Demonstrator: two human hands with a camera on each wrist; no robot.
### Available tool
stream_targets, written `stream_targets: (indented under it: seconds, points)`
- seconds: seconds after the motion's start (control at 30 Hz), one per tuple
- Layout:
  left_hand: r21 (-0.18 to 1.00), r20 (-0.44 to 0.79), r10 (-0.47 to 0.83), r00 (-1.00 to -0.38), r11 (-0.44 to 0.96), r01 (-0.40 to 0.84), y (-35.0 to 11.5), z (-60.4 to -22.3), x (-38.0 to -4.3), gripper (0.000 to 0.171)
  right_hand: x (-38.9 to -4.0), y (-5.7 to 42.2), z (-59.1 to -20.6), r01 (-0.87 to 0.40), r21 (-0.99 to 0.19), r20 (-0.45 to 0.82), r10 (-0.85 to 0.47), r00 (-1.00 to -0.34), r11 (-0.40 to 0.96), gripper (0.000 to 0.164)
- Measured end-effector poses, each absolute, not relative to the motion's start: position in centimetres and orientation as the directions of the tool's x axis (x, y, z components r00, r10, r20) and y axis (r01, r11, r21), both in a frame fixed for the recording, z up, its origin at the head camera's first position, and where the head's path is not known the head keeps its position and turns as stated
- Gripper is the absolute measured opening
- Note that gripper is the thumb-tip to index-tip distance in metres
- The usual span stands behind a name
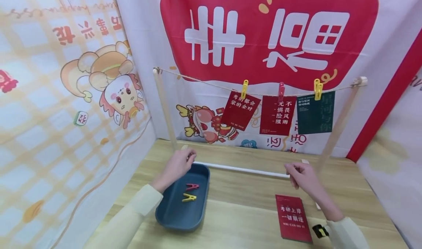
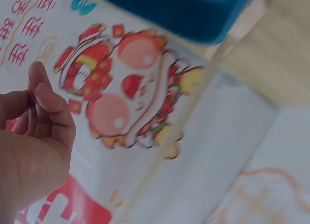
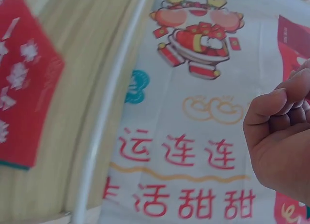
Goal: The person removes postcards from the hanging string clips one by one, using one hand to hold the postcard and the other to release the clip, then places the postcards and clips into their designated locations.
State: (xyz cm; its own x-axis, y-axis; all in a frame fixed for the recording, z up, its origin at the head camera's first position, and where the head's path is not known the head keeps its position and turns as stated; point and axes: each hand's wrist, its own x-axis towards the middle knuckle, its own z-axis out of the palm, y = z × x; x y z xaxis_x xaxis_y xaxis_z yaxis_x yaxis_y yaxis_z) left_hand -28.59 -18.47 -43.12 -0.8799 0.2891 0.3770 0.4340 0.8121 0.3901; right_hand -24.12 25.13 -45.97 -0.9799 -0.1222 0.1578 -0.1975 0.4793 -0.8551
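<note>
My left hand [image 1: 178, 167] hovers over the far end of a blue tray [image 1: 179, 223], its fingers loosely bent and nothing seen in them. Inside the tray lie a red clothespin [image 1: 192, 186] and a yellow clothespin [image 1: 189, 197]. In the head view my right hand [image 1: 304, 179] is held beyond a stack of red cards [image 1: 293, 219], fingers loosely curled, also with nothing visible in them. The wrist views show the left hand [image 2: 43, 122] and right hand [image 3: 286, 132] apart from any object. Three cards hang on a string: red [image 1: 240, 111], red [image 1: 277, 117], green [image 1: 315, 113].
The string [image 1: 204, 82] runs between two wooden posts, left [image 1: 165, 110] and right [image 1: 341, 124], joined low down by a white rod [image 1: 244, 170]. Yellow, red [image 1: 281, 91] and yellow clothespins hold the cards. Printed cloth walls stand behind and to the left.
</note>
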Motion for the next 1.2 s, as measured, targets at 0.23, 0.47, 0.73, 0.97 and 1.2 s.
stream_targets:
  seconds: [0.23, 0.47, 0.73, 0.97, 1.2]
  points:
    - [0.37, 0.58, 0.328, -0.745, 0.709, 0.6, -14.6, -38.4, -31.3, 0.011, -25.2, 23.7, -43.2, -0.224, -0.84, 0.183, -0.131, -0.974, 0.495, 0.038]
    - [0.306, 0.706, 0.341, -0.62, 0.643, 0.702, -11.2, -35.0, -32.4, 0.011, -26.6, 23.1, -40.7, -0.3, -0.833, 0.239, -0.188, -0.953, 0.465, 0.035]
    - [0.305, 0.755, 0.305, -0.581, 0.622, 0.722, -10.7, -33.2, -31.8, 0.01, -27.5, 21.6, -39.1, -0.363, -0.826, 0.271, -0.26, -0.927, 0.432, 0.022]
    - [0.284, 0.787, 0.3, -0.539, 0.599, 0.748, -10.1, -31.0, -32.1, 0.013, -27.7, 20.9, -37.1, -0.367, -0.813, 0.268, -0.269, -0.925, 0.451, 0.028]
    - [0.279, 0.788, 0.342, -0.511, 0.542, 0.793, -9.2, -28.9, -32.0, 0.02, -28.4, 20.9, -35.8, -0.362, -0.816, 0.271, -0.255, -0.928, 0.451, 0.036]
